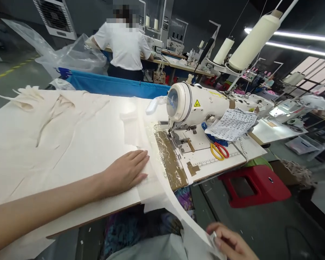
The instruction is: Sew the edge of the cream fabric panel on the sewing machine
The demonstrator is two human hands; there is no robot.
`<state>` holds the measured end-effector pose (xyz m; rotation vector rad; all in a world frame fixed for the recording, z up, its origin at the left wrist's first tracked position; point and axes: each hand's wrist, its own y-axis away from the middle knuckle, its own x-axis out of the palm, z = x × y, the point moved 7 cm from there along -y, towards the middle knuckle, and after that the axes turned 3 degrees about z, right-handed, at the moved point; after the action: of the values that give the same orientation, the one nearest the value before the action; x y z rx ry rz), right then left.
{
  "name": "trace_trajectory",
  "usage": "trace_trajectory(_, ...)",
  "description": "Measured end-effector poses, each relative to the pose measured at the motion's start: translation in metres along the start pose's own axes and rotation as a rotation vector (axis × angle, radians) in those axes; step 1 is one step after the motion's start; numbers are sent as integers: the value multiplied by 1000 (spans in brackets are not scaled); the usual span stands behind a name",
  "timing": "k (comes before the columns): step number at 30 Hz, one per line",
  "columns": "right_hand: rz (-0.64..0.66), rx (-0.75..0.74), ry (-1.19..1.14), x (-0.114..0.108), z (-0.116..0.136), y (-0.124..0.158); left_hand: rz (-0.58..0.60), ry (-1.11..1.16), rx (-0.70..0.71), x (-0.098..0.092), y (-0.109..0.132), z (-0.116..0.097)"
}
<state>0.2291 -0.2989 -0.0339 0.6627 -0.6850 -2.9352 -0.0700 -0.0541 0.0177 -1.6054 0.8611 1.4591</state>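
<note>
Hands: left (pixel 126 171) flat, right (pixel 230 243) on fabric (pixel 70 144)

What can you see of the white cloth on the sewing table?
The white cloth is off-white and looks woven. It lies spread across the table, creased, with bunched folds at its far left. The left hand rests palm down on it. A narrower part runs past the sewing machine and hangs off the near edge, where the right hand pinches it.
</note>
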Motion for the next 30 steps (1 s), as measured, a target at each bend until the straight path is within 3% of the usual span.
trace_trajectory(3,-248,-98,148,-12,53,-15,-50,27,85,-7,5,-3)
trace_trajectory(8,-364,-374,253,43,175,-81,-142,74,179,-13,-3,22)
trace_trajectory(10,-410,-461,366,66,211,-111,-191,63,217,-12,-2,27)
trace_trajectory(12,-453,-493,467,81,231,-137,-246,60,220,-10,0,29)
trace_trajectory(17,-443,-448,658,98,238,-175,-347,68,185,-10,4,27)
trace_trajectory(30,-438,-430,805,110,242,-186,-393,61,178,-16,2,24)
